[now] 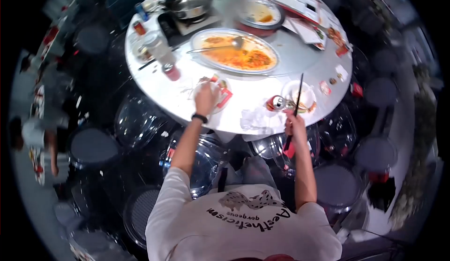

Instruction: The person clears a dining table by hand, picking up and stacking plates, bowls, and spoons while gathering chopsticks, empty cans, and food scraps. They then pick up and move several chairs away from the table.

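"One bare right hand (295, 126) out nearest, fingers clamped on long, slim black chopsticks (300, 90)!"

"And they slant upward across a round white bowl (307, 92), a red-and-silver metal can (275, 103) just beside it. The left hand (205, 99)?"

"Black band (199, 118) on the wrist, fingers bent down over a small white dish (198, 93). Gripping anything? Can't tell from here! A flat red packet (224, 98) sits close by."

"Beyond them, an oval metal platter (229, 69) of orange, saucy food, a long-handled metal spoon (213, 49) lying in it!"

"And farther still, a shiny round steel pot (190, 8)!"
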A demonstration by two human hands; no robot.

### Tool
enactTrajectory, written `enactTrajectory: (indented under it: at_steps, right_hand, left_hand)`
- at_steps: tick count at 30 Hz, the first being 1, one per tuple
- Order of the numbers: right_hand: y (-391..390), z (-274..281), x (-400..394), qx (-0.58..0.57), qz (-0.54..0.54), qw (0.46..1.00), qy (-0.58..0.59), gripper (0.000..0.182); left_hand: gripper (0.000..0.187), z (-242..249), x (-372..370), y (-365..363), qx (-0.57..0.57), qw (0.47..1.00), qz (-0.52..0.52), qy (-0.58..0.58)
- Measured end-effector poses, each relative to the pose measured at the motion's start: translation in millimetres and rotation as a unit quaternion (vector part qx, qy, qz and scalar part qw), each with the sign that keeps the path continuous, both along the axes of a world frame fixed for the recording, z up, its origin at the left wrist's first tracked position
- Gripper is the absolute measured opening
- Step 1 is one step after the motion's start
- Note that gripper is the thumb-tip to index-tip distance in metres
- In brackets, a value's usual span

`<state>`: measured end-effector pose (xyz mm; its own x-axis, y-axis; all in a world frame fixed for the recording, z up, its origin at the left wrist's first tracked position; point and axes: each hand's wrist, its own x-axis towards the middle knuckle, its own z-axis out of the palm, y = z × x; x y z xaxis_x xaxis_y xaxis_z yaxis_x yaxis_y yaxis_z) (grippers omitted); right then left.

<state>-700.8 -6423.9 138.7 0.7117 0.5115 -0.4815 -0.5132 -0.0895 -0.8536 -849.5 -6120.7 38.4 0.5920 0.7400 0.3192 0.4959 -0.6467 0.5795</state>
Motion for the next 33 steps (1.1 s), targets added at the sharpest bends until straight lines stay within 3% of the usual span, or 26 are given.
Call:
enactTrajectory:
  at_steps: [1,4,7,10,13,15,18,21,23,25,28,29,31,33]
  right_hand:
    - [-18,-7,22,-0.029,-0.038,0.998,-0.042,0.011]
    - [-59,-36,102,-0.095,-0.118,0.985,-0.088,0.014]
    - [-68,-69,170,-0.171,-0.140,0.966,-0.136,0.019]
    - [-55,-118,235,-0.250,-0.108,0.940,-0.206,0.028]
    - [-38,-159,287,-0.268,-0.058,0.931,-0.239,0.037]
    - [-30,-158,302,-0.244,-0.007,0.945,-0.219,0.032]
    - [-34,-138,302,-0.169,0.012,0.970,-0.175,0.018]
    - [-53,-113,277,-0.101,-0.017,0.985,-0.137,0.012]
    - [-64,-100,252,-0.100,-0.030,0.989,-0.099,0.013]
    - [-79,-106,229,-0.129,-0.010,0.989,-0.068,0.015]
    - [-92,-116,205,-0.087,-0.029,0.995,-0.028,0.012]
    - [-99,-120,201,-0.070,-0.036,0.997,-0.008,0.012]
    - [-108,-138,204,-0.134,0.001,0.989,-0.060,0.015]
    - [-104,-146,210,-0.179,0.017,0.961,-0.209,0.020]
  left_hand:
    - [0.041,-7,14,20,0.017,1.000,-0.020,0.002]
    - [0.032,-16,44,51,-0.024,0.979,-0.105,0.175]
    - [0.025,-12,50,57,-0.014,0.966,-0.168,0.197]
    - [0.020,38,38,42,0.020,0.967,-0.186,0.172]
    - [0.015,97,37,5,-0.067,0.992,-0.109,-0.012]
    - [0.013,108,50,-16,-0.218,0.968,-0.055,-0.112]
    - [0.013,107,93,-78,-0.438,0.874,-0.072,-0.201]
    - [0.016,87,152,-162,-0.628,0.734,-0.105,-0.237]
    - [0.019,61,191,-220,-0.727,0.633,-0.081,-0.254]
    - [0.022,24,228,-265,-0.775,0.582,-0.015,-0.245]
    - [0.020,-37,263,-307,-0.757,0.599,0.020,-0.261]
    - [0.020,-38,269,-309,-0.750,0.614,0.016,-0.246]
    - [0.020,-39,274,-306,-0.742,0.650,-0.012,-0.165]
    - [0.021,-14,267,-291,-0.704,0.703,-0.086,-0.056]
